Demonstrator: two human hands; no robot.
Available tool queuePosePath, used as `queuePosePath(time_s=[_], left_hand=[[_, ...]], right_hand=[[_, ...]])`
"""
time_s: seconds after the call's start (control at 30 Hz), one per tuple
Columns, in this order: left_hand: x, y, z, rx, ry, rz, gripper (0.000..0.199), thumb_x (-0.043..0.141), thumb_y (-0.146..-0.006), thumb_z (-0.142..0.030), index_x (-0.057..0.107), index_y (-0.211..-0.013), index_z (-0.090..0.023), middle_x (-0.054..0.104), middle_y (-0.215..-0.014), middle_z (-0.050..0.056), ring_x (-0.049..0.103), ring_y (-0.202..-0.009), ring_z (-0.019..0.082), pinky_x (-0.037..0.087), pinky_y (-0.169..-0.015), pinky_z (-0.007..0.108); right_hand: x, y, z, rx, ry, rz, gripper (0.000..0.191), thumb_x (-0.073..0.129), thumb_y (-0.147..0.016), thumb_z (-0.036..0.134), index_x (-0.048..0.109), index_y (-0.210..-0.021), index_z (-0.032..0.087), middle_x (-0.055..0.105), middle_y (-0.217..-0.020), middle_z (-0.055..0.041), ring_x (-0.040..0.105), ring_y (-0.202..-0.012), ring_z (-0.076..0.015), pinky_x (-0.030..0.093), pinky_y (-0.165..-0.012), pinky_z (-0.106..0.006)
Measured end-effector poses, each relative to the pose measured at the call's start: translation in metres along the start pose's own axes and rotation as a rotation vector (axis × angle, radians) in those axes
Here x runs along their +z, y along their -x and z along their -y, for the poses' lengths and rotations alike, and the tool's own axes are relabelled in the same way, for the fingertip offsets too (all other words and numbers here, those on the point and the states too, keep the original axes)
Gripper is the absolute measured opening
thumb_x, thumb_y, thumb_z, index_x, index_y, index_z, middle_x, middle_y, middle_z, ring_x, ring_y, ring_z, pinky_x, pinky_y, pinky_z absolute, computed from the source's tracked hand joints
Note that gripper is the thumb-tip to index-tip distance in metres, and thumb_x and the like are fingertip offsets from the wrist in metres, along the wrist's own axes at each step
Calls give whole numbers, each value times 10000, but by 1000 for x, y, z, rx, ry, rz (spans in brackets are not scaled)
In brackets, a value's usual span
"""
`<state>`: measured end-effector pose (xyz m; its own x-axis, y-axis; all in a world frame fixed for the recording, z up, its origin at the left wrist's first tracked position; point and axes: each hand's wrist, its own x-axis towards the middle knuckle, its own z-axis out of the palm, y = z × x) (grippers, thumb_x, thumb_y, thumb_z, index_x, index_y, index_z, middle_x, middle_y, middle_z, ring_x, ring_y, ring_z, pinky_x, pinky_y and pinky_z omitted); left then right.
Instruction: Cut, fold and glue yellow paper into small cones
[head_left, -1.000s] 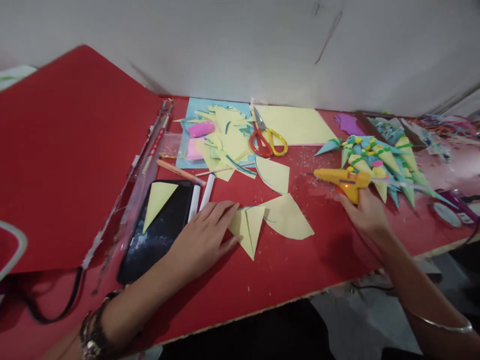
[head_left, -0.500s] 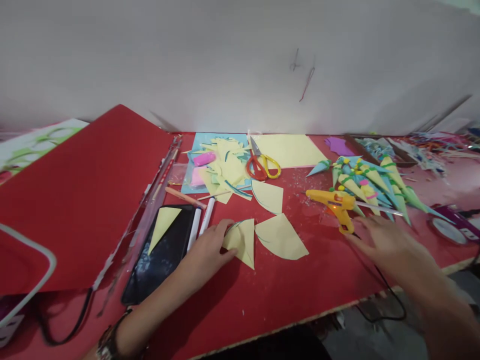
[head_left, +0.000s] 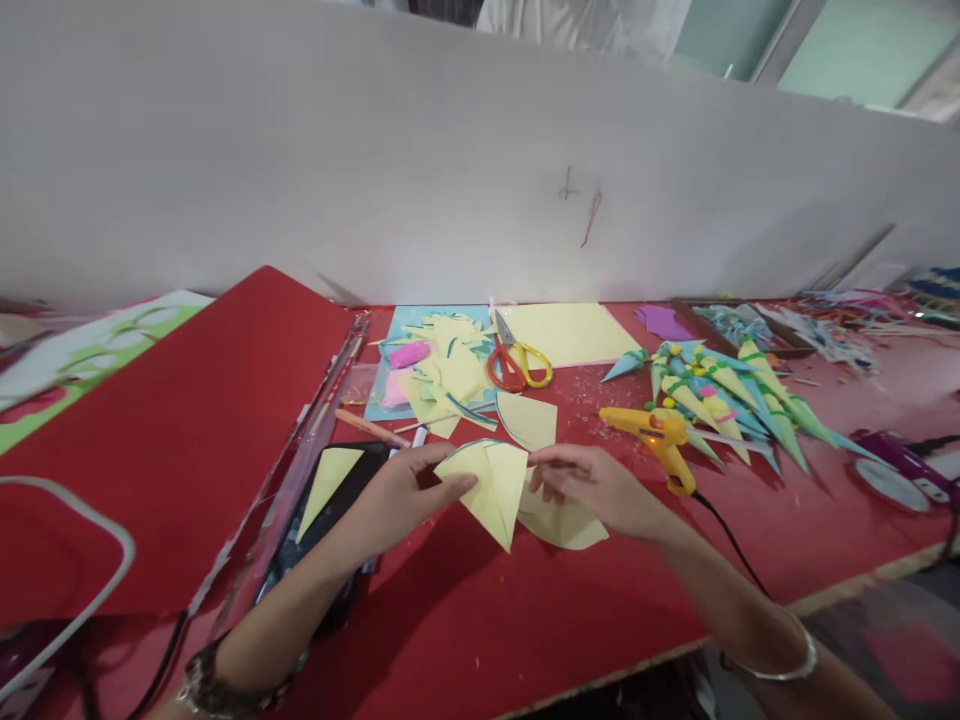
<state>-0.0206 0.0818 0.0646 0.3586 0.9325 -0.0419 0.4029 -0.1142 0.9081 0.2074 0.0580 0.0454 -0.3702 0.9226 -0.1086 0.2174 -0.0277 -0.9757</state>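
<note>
Between my hands is a folded pale yellow paper piece, its point toward me. My left hand pinches its left side, thumb on top. My right hand reaches its upper right edge with the index finger; the other fingers are curled, and whether they grip the paper is unclear. Under my right hand lies a flat yellow cut piece, and another sits just behind. The yellow glue gun lies to the right of my right hand, touched by neither hand.
Scissors lie beside a heap of yellow scraps. Small decorated paper cones are piled at the right. A dark phone-like slab carries a yellow piece. A large red sheet fills the left.
My right hand has moved left from beside the glue gun to the folded paper. My left hand has raised that paper slightly. The camera view has tilted upward.
</note>
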Motion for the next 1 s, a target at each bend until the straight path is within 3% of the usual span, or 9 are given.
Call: queuePosePath(time_s=[0.17,0.3,0.47,0.6,0.73,0.9,1.0], left_hand=[[4,-9,8,-33,99,107,231,527,-752,-363,559,-634,-168,502,-567,-41,443,-542,97,353,-521,199],[6,-10,16,-37,104,138,236,512,-758,-346,551,-613,-164,505,-554,-39,447,-537,96,360,-524,203],[10,-7,17,-59,170,215,217,482,-757,-339,616,-765,-169,596,-671,-5,525,-607,116,445,-601,237],[12,-2,17,-81,276,134,272,443,-777,-359,599,-914,-184,634,-834,37,575,-778,151,470,-728,283],[22,2,16,20,173,118,320,560,-710,-330,539,-996,-188,621,-920,48,572,-855,174,460,-770,302],[36,5,14,14,2,-2,114,549,-723,-297,563,-741,-186,610,-711,-11,548,-680,141,438,-649,250],[36,6,16,-1,-60,-56,169,520,-743,-309,574,-651,-179,596,-632,-21,527,-621,134,414,-595,231]], right_hand=[[19,-24,-2,-25,-88,197,181,591,-741,247,632,-896,163,649,-857,-36,579,-769,-143,442,-713,-276],[26,-31,-8,36,-134,215,154,627,-705,251,640,-830,163,654,-804,-25,581,-728,-142,441,-696,-276],[30,-32,-17,47,-253,206,240,665,-684,334,642,-849,162,648,-784,-17,585,-720,-147,443,-704,-286],[33,-32,-21,76,-331,97,301,673,-684,359,627,-896,150,627,-685,4,547,-572,-100,432,-583,-240],[40,-31,-23,120,-432,-62,273,692,-654,361,611,-770,128,612,-599,-2,545,-526,-95,425,-545,-231],[51,-30,-27,145,-573,-224,305,749,-573,356,582,-721,149,601,-618,7,531,-532,-95,423,-540,-230],[52,-29,-31,146,-503,-263,288,736,-596,369,566,-668,148,556,-556,23,480,-487,-81,390,-501,-221]])
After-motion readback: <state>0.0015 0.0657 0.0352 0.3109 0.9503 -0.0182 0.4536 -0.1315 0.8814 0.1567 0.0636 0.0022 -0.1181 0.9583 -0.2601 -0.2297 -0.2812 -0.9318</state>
